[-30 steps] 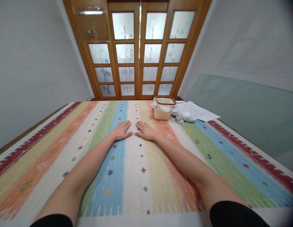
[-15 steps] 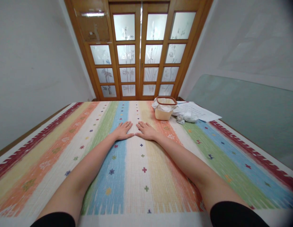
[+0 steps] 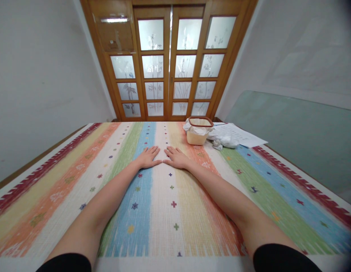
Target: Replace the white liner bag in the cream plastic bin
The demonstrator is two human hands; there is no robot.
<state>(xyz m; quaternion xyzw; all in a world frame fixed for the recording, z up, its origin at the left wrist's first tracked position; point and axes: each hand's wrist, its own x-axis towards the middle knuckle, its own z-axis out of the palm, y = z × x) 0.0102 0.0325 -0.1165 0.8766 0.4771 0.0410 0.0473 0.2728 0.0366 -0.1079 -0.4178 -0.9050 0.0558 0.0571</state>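
Observation:
Both arms reach forward over a striped tablecloth point(image 3: 161, 211). My left hand point(image 3: 148, 156) lies flat on its blue and white stripes, palm down, holding nothing. On the white and yellow stripes my right hand point(image 3: 177, 156) rests flat too, also without anything in it. The two thumb tips point inward and touch or nearly touch, while the other fingers point forward. Nearest to my right hand, beyond it and to the right, stands a small cream bin point(image 3: 196, 138) with a brown rim and a white plastic liner.
Right of the bin lie a crumpled white plastic bag point(image 3: 228, 140) and a sheet of printed paper point(image 3: 246, 136). A pale green board point(image 3: 288, 124) leans along the right wall. Wooden doors point(image 3: 167, 75) with frosted panes stand beyond the table's far edge.
The whole view has shifted very slightly. Both hands stay flat in the same place on the tablecloth.

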